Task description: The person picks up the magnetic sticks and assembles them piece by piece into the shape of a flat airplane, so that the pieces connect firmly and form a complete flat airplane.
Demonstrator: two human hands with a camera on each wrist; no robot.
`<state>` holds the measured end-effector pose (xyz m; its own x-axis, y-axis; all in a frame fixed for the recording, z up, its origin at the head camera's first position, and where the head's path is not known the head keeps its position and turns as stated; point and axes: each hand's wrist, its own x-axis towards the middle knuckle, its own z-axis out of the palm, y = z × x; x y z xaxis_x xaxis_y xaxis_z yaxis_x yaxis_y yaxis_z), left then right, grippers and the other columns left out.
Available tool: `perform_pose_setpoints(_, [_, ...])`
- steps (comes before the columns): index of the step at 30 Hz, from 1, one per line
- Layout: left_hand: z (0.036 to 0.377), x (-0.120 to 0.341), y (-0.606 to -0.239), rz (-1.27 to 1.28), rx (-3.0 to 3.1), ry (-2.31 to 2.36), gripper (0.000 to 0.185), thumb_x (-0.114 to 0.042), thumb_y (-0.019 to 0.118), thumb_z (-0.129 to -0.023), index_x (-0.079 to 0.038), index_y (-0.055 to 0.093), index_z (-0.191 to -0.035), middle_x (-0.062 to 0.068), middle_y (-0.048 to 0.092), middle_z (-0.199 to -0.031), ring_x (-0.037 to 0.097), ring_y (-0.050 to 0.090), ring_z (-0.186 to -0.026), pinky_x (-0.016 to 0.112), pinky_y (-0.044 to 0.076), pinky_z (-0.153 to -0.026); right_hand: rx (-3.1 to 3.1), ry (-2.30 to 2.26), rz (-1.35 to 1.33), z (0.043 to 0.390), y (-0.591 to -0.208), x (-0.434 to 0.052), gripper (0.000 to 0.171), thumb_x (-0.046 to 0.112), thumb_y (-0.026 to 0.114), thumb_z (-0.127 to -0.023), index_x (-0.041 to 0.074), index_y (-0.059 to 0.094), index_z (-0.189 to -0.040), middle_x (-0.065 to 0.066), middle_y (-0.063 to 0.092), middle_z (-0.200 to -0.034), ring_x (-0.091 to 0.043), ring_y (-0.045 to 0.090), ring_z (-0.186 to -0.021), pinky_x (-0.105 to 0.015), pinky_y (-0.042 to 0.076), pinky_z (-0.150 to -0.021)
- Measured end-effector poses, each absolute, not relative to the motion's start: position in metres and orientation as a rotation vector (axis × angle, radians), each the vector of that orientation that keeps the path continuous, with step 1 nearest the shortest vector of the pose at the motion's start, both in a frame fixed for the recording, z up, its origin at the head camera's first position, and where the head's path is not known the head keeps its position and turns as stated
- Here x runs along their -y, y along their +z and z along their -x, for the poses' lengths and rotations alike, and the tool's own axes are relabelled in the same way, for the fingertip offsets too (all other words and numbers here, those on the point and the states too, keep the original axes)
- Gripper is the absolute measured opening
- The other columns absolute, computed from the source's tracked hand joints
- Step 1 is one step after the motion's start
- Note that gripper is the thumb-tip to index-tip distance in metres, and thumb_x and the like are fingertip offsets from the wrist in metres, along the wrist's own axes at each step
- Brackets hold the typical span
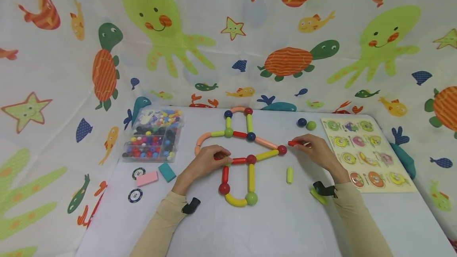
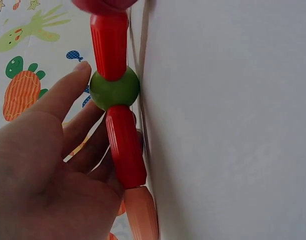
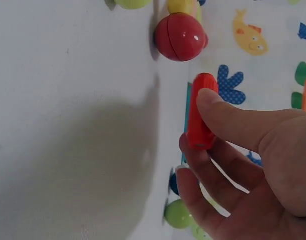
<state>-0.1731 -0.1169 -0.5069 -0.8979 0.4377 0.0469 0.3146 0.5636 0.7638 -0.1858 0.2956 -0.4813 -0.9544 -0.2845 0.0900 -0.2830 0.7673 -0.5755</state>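
A figure of magnetic rods and balls lies on the white table. My left hand (image 1: 208,160) is at its left side, thumb and fingers about a green ball (image 2: 115,87) that joins red rods (image 2: 125,147); its fingertips are partly hidden behind them. A peach curved rod (image 2: 142,212) continues from the lower red one. Between thumb and fingers, my right hand (image 1: 315,150) pinches a short red rod (image 3: 201,112). That rod is just right of the dark red ball (image 1: 282,150) at the figure's right tip, with a gap between them.
Loose light green rods (image 1: 289,175) lie at the right, one partly under the right wrist strap. A blue ball (image 1: 301,122) and a green ball (image 1: 311,125) stand behind, beside a picture board (image 1: 387,185). At left are a bead box (image 1: 153,158), blocks (image 1: 147,178) and chips (image 1: 135,195).
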Motion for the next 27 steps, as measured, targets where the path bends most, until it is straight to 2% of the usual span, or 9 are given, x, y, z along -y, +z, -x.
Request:
perform_pose_setpoints(13, [0.173,0.115,-0.508,-0.628,-2.649,1.228,0.028,-0.032,0.078,-0.09,-0.018,0.075,-0.114,-0.009,0.07,-0.101,0.009,0.061,-0.091,0.028,0.054,-0.086,-2.865,-0.939,0.571,0.191,-0.488,-0.296,0.028,0.009,0.07,-0.095,0.006,0.071,-0.123,-0.01,0.073,-0.116,-0.025,0.063,-0.105,-0.035,0.053,-0.089])
perform_pose_setpoints(19, [0.174,0.115,-0.507,-0.636,-2.649,1.232,0.028,-0.033,0.078,-0.09,-0.017,0.075,-0.113,-0.008,0.07,-0.1,0.009,0.062,-0.09,0.028,0.055,-0.085,-2.852,-0.933,0.587,0.194,-0.491,-0.298,0.028,0.011,0.07,-0.096,0.008,0.071,-0.123,-0.007,0.072,-0.116,-0.022,0.062,-0.106,-0.032,0.053,-0.09])
perform_pose_setpoints(27, [0.174,0.115,-0.507,-0.626,-2.637,1.241,0.029,-0.032,0.079,-0.09,-0.016,0.075,-0.113,-0.008,0.07,-0.099,0.009,0.062,-0.09,0.029,0.055,-0.085,-2.835,-0.954,0.56,0.195,-0.493,-0.3,0.029,0.011,0.069,-0.096,0.007,0.069,-0.125,-0.008,0.071,-0.118,-0.023,0.061,-0.107,-0.036,0.053,-0.093])
